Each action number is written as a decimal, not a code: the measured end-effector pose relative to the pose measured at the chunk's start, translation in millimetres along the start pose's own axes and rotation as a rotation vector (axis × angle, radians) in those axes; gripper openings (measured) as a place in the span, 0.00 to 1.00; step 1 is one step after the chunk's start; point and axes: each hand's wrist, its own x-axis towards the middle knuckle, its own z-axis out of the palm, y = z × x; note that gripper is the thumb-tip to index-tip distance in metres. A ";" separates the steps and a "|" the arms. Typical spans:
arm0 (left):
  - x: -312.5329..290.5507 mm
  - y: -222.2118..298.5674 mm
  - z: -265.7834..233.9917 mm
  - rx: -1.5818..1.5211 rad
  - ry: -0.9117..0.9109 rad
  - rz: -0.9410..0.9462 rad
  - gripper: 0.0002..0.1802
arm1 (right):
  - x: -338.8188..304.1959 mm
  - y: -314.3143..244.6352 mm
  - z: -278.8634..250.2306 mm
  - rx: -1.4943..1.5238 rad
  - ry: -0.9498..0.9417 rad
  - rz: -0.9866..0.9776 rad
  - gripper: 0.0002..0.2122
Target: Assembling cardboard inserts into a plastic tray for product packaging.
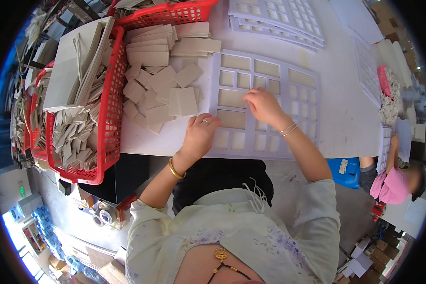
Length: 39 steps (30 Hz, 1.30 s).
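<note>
A white grid panel (285, 71) with rectangular openings lies flat before me on the table. Grey-beige board pieces fill several openings, one of them a board piece (231, 99) beside my right fingertips. My right hand (264, 106) bends over the middle of the panel, fingers drawn together; whatever they pinch is hidden. At the panel's left edge is my left hand (201, 135), its fingers curled and closed, and I cannot make out anything in them. Loose board pieces (164, 98) are scattered just left of the panel, with stacked board strips (149, 47) behind them.
Red plastic baskets (110, 118) full of board offcuts stand at the left, large board sheets (73, 64) on top. More white grid panels (281, 21) are stacked at the far side of the white table (338, 99). Another person in a pink top (390, 186) is at the right.
</note>
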 end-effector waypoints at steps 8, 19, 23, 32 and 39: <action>-5.7 0.5 5.9 0.169 -0.080 0.079 0.15 | 7.1 -27.0 7.8 -0.081 0.213 -0.092 0.12; -46.5 -85.7 -73.9 -0.060 0.448 -0.490 0.12 | 28.0 -45.6 11.2 -0.184 0.193 -0.168 0.13; -87.6 -126.8 -83.0 0.257 0.501 -0.521 0.15 | 55.8 -77.5 24.9 -0.076 0.222 -0.276 0.09; -93.6 -138.9 -65.9 0.401 0.542 -0.575 0.21 | 141.2 -184.3 61.9 0.094 0.270 -0.480 0.07; -99.1 -148.8 -53.5 0.401 0.565 -0.538 0.17 | 196.6 -207.1 108.2 -0.141 0.229 -0.438 0.14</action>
